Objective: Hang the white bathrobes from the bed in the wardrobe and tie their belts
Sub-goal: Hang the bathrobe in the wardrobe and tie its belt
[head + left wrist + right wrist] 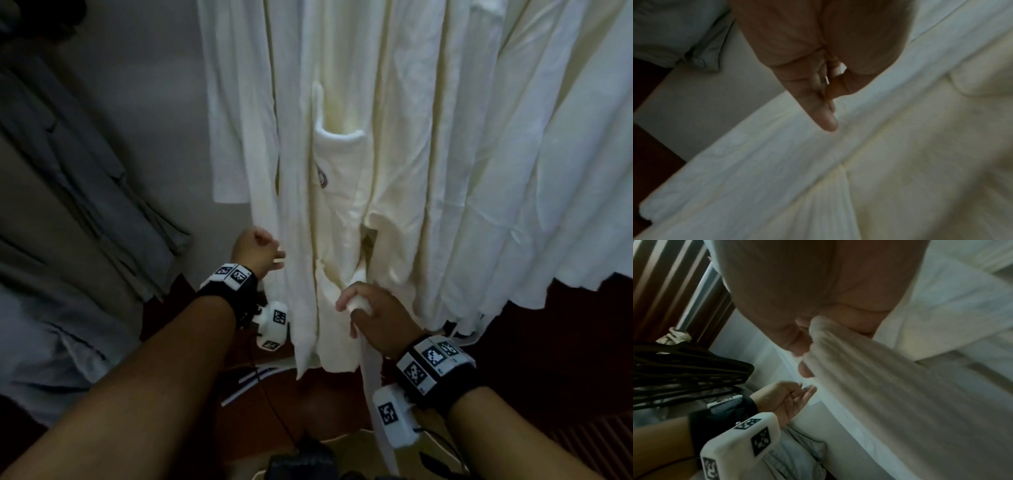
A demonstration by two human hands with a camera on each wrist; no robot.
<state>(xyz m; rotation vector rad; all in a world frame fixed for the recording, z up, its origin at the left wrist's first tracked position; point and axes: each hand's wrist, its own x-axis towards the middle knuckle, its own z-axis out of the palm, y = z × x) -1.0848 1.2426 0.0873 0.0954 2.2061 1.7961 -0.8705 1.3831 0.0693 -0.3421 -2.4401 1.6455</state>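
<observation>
A white bathrobe (342, 164) with a chest pocket hangs in front of me; a second white robe (534, 171) hangs to its right. My right hand (371, 308) grips the robe's white belt (371, 373), which trails down past my wrist; in the right wrist view the belt (890, 386) runs out of my curled fingers (803, 339). My left hand (260, 253) sits at the robe's left edge with loosely bent fingers and holds nothing. The left wrist view shows that left hand (824, 105) just above the robe's fabric (777, 154); the left hand (791, 399) also appears empty in the right wrist view.
Grey-blue garments (85, 192) hang on the left against a pale wall. Dark hangers (686, 366) show in the right wrist view. The dark wooden wardrobe floor (308, 404) lies below the robes' hems, with a cable across it.
</observation>
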